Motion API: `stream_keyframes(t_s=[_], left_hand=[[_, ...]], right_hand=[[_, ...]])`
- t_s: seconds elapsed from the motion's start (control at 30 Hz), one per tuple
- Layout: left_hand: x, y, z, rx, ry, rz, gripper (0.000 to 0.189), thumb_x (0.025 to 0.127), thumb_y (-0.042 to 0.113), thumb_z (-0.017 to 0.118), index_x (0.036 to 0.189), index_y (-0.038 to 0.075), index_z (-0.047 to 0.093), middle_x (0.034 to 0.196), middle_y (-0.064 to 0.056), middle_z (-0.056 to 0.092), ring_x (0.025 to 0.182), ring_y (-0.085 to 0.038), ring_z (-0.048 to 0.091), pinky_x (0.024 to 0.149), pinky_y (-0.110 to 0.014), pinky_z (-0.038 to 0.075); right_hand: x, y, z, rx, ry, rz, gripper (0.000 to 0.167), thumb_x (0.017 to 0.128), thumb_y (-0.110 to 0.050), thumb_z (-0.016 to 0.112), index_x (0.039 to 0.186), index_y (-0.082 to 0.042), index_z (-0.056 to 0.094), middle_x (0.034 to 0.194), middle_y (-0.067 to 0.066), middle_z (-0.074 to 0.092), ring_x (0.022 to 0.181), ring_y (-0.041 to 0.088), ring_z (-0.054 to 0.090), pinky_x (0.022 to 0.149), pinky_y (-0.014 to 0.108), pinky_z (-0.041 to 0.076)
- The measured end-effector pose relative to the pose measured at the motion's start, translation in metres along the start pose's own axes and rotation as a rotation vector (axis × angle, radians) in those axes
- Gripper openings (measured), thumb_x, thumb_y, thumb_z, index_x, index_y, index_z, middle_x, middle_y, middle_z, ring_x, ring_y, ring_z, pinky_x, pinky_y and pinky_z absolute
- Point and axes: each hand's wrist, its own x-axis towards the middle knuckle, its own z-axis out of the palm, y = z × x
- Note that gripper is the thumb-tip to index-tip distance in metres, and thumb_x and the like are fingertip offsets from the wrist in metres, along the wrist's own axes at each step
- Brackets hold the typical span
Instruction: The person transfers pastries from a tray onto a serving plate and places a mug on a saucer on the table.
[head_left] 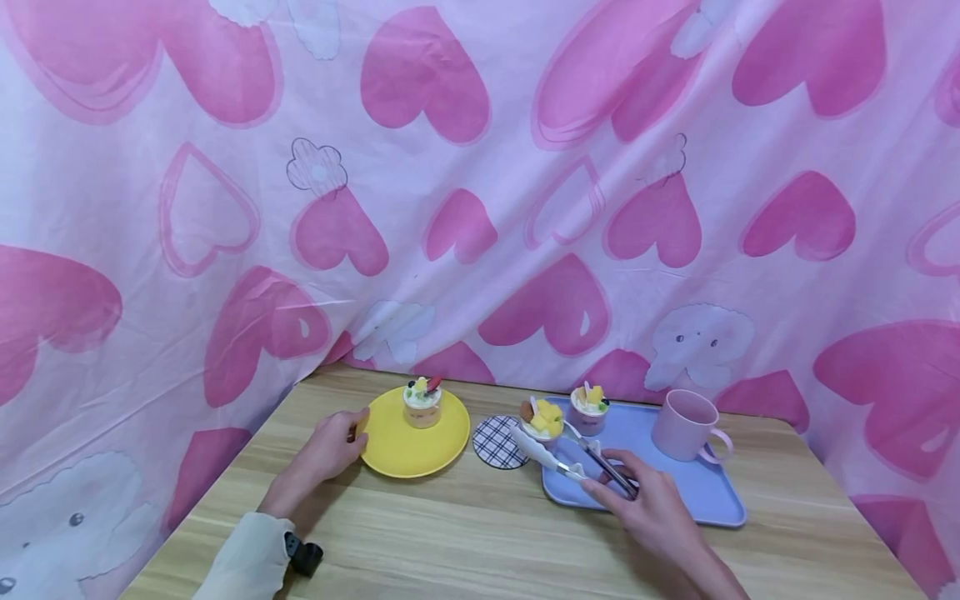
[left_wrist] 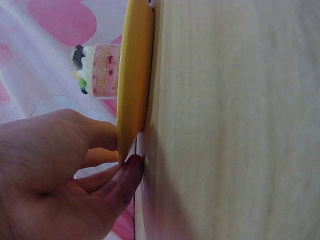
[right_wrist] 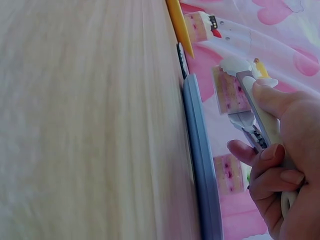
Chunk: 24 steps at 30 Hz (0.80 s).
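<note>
My left hand [head_left: 333,450] pinches the left rim of a yellow plate [head_left: 412,460], thumb on the upper side and fingers at the underside. A small cake cup [head_left: 422,414] with cream and fruit stands on that plate. With my right hand [head_left: 656,504] I grip a pair of tongs [head_left: 536,450] with pale handles. Between the tong tips is a second cake cup [head_left: 543,419], topped with yellow fruit cubes and held above the table. The right wrist view shows this held cup's pink layered side [right_wrist: 232,92] apart from the blue tray [head_left: 708,492].
Another cake cup [head_left: 588,423] and a pink mug [head_left: 684,433] stand on the blue tray at the right. A round checked coaster [head_left: 498,443] lies between plate and tray. Behind the wooden table [head_left: 450,533] hangs a pink heart-printed cloth [head_left: 450,300].
</note>
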Motion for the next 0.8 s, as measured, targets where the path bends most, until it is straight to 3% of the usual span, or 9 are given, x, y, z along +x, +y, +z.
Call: stream_keyframes(t_s=[0.2,0.5,0.8], left_hand=[[0.0,0.001,-0.001,0.001,0.006,0.005,0.053,0.098,0.002,0.068,0.148,-0.014,0.056,0.13,-0.028,0.072,0.106,-0.029,0.066,0.094,-0.047,0.06],[-0.001,0.001,0.001,-0.002,0.001,0.004,0.053,0.099,0.002,0.068,0.148,-0.015,0.056,0.131,-0.028,0.072,0.107,-0.028,0.066,0.094,-0.047,0.061],[-0.001,0.001,0.001,-0.009,0.008,0.017,0.053,0.098,0.001,0.068,0.147,-0.016,0.056,0.128,-0.028,0.072,0.106,-0.029,0.066,0.094,-0.048,0.06]], right_hand=[[0.0,-0.005,0.006,0.043,-0.008,0.0,0.064,0.086,-0.059,0.086,0.136,-0.023,0.071,0.097,-0.007,0.076,0.082,0.009,0.065,0.069,0.022,0.054],[-0.002,-0.015,0.016,0.039,0.023,-0.058,0.063,0.085,-0.06,0.086,0.135,-0.022,0.073,0.114,0.002,0.08,0.092,0.014,0.067,0.077,0.024,0.057],[0.002,-0.024,0.022,0.066,0.006,-0.057,0.069,0.084,-0.063,0.086,0.138,-0.025,0.071,0.123,-0.002,0.08,0.099,0.017,0.068,0.084,0.026,0.054]])
